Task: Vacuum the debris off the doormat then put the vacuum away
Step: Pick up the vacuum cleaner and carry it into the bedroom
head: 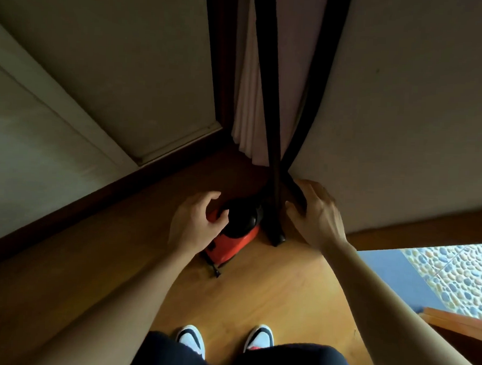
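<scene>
Where the vacuum sits: the orange and black plastic canister vacuum (232, 244) stands on the warm, smooth wooden plank floor (256, 294), in the corner where the pale walls meet.
Step in hand: the putting away, by my reading; no doormat shows for certain.
Left hand: the left hand (197, 220) is over the vacuum's left side, fingers curled claw-like at its glossy rounded black dome; whether they grip or only hover I cannot tell.
Right hand: the right hand (317, 214), just right of the vacuum, curls fingers and thumb round the matte black hose (317, 111).
Hose: it rises above the vacuum in a long bend along the wall.
Wand: a straight, rigid black wand (267, 86) leans upright behind the vacuum, its foot on the floor just beside it.
Curtain: pale pleated fabric curtain (249, 99) hangs behind the vacuum.
Next move: probably settling the hose against the wall so it cannot slide, then freeing both hands.
Outside: rounded, mottled pebble paving (458, 274) lies well to the vacuum's right.
</scene>
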The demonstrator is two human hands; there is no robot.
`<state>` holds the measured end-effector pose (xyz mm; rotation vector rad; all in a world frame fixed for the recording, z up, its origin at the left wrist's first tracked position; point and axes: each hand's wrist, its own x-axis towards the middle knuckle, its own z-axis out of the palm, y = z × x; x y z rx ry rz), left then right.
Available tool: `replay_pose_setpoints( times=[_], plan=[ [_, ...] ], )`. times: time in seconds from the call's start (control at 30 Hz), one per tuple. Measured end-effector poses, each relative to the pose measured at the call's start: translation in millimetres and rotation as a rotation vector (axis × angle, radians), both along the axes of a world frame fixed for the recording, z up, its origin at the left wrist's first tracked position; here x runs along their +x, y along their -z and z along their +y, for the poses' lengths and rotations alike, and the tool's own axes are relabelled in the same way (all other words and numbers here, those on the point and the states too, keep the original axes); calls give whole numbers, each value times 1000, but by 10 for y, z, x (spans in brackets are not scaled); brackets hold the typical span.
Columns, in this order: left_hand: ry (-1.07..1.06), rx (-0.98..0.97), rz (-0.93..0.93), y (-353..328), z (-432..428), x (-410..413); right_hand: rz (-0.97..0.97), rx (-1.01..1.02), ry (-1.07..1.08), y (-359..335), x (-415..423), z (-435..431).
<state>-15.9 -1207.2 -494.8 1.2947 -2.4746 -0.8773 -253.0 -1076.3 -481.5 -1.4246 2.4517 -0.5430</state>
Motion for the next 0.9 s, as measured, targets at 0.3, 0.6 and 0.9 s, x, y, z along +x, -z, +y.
replay_pose_setpoints(
  times=[0.3,0.6,0.9],
  plan=[
    [109,202,52,2024,-100,-405,-43,-154,117,1763,-246,-492],
    [125,445,224,2631,-287,-663,-295,-445,93,2408,-536,-885],
    [-14,425,288,2812,-301,-880,-547,-695,65,2474,-537,-1217]
  ],
)
